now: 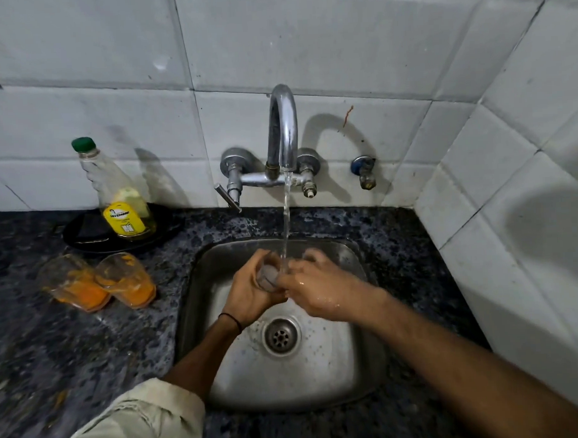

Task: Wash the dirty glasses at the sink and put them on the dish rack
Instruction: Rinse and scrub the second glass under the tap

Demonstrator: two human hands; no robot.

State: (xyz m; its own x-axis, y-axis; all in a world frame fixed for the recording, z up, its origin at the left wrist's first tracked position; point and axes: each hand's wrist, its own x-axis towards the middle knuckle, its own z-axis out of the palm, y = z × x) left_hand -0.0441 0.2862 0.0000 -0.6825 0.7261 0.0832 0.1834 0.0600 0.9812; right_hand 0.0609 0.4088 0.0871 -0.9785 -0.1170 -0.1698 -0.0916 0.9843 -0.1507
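Observation:
Over the steel sink (pixel 335 358), my left hand (pixel 251 295) grips a clear glass (pixel 266 277) under the running water of the faucet (pixel 283 134). My right hand (pixel 316 291) is at the glass's mouth, with its fingers curled against the rim; whether they reach inside is hidden. Two dirty glasses (pixel 96 284) smeared with orange residue stand side by side on the dark granite counter (pixel 73 357), left of the sink. No dish rack is in view.
A bottle of yellow dish liquid (pixel 123 198) with a green cap stands on a black tray (pixel 85 232) at the back left. A small tap (pixel 366 173) sticks out of the tiled wall on the right. A tiled side wall rises close to the sink's right.

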